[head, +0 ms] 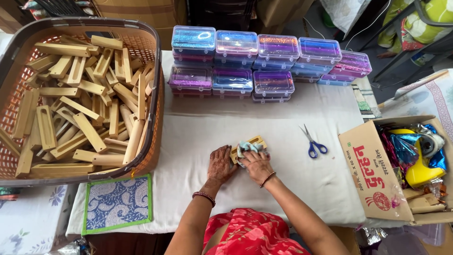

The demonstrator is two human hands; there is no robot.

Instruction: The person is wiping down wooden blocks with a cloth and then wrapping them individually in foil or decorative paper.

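A small home craft workshop, set up for handmade packing work.

A cloth-covered table point(264, 141) fills the middle of the frame. At upper left a big basket point(151, 56) holds many wooden pieces point(85, 123); along the top stand stacked shiny plastic boxes point(264, 61); at right lie scissors point(314, 144) and a cardboard box point(373, 174) of foil scraps.

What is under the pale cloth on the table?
A slotted wooden block lies under the cloth; its far end shows. The right hand presses the cloth, the left hand steadies the block. The covered part is hidden.

Wooden piece point(248, 145) half under cloth point(247, 148)
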